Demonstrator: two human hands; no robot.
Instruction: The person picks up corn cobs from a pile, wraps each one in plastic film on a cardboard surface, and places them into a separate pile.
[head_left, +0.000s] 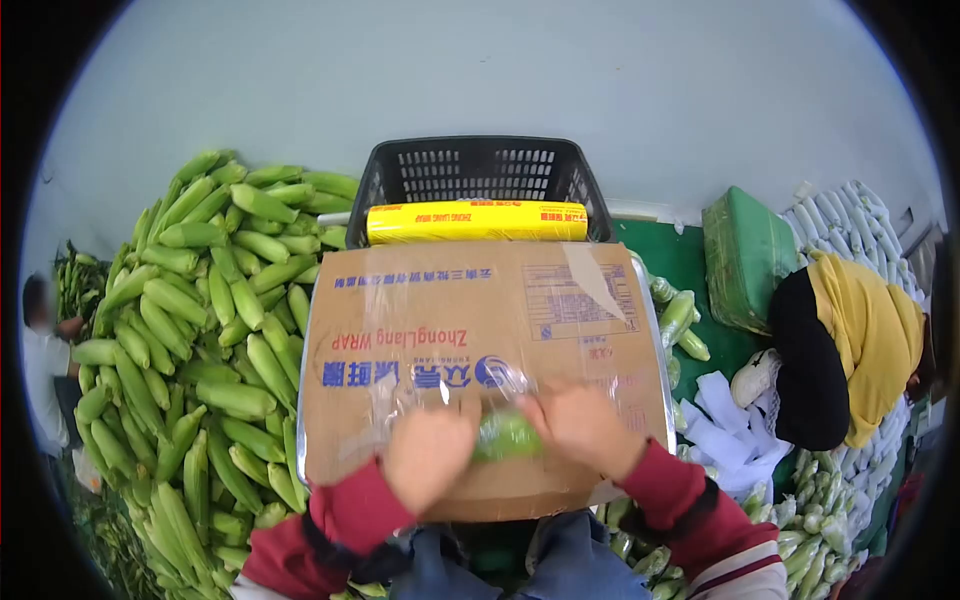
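Observation:
A green ear of corn [508, 436] lies on the cardboard-topped surface [430, 300], with clear film around it. My left hand [432, 452] is at the film to the left of the corn, blurred, its fingers curled. On the right side, my right hand [585, 428] has its fingers closed at the other end of the film, also blurred. Beyond the cardboard, a yellow roll of wrap [477, 222] rests across the front of a black plastic basket [475, 172].
A large pile of unwrapped corn [190, 330] rises at the left. Wrapped corn [676, 318] and a green bundle [745, 258] lie right. A person in yellow and black [850, 345] bends over white material [728, 430]. Another person [45, 370] is far left.

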